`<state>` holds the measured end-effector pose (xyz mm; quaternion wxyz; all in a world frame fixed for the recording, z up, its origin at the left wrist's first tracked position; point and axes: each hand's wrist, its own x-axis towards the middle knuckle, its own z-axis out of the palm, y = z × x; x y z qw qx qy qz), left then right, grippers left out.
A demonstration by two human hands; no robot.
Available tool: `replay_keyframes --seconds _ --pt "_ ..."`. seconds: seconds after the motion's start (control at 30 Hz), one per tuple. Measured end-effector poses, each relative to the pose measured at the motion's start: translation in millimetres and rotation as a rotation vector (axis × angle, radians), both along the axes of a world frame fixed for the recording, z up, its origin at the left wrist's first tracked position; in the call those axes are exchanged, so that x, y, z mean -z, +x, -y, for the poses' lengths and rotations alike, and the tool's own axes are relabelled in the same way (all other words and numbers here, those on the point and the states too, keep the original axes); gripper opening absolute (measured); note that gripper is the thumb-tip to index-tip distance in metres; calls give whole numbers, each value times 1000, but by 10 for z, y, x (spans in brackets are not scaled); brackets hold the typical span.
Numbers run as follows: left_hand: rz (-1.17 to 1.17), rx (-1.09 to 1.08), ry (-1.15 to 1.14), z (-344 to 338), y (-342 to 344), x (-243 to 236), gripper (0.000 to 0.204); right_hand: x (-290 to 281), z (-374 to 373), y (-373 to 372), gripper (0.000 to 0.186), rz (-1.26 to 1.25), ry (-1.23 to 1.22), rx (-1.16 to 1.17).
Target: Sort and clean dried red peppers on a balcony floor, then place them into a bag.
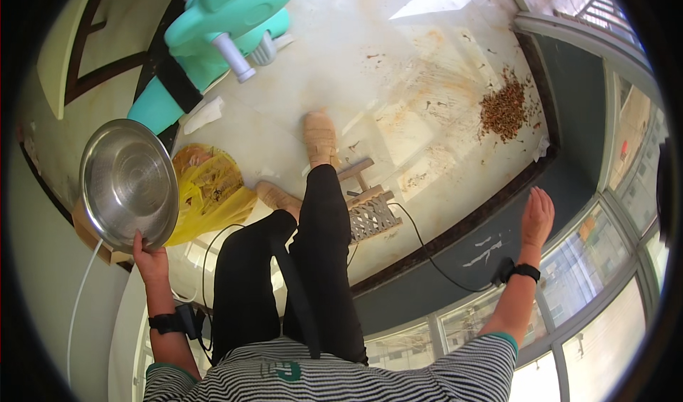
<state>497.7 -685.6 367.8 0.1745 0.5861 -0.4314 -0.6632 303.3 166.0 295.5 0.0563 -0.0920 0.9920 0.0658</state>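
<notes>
My left hand [150, 264] grips the rim of a round, shiny metal basin [132, 181], thumb over the edge. The basin is tilted, its hollow side facing up toward me, and nothing shows inside it. Just right of it, a yellow plastic bag [222, 210] with brownish contents rests on the floor. My right hand [537, 218] is raised at the right, in front of the dark grey wall below the windows. Its fingers are stretched out and it holds nothing.
A heap of small brown bits [505, 110] lies on the stained pale floor [356, 53] at the far right, with scattered crumbs around. A turquoise plastic piece [238, 7] stands far left. Beside my legs is a small wooden stool [375, 218]. Black cables run from both wristbands.
</notes>
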Motion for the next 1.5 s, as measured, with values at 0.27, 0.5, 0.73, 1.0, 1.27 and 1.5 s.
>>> replay_keyframes --seconds 0.27,0.5,0.73,1.0,1.27,1.5 --pt "81 166 -24 -152 -281 102 34 -106 -1270 1110 21 -12 328 309" --pt "161 273 -95 -297 -582 56 31 150 -1805 3011 27 304 649 762" --pt "207 424 -96 -483 -785 213 30 705 -1674 3372 32 269 -100 1030" --pt "298 431 -159 -729 -1004 285 38 1897 33 2644 66 1257 -741 856" --pt "312 438 -156 -670 -961 255 37 2636 882 2816 69 1468 -824 863" --pt "285 429 -165 -544 -801 259 34 2972 590 3352 40 1042 -540 968"
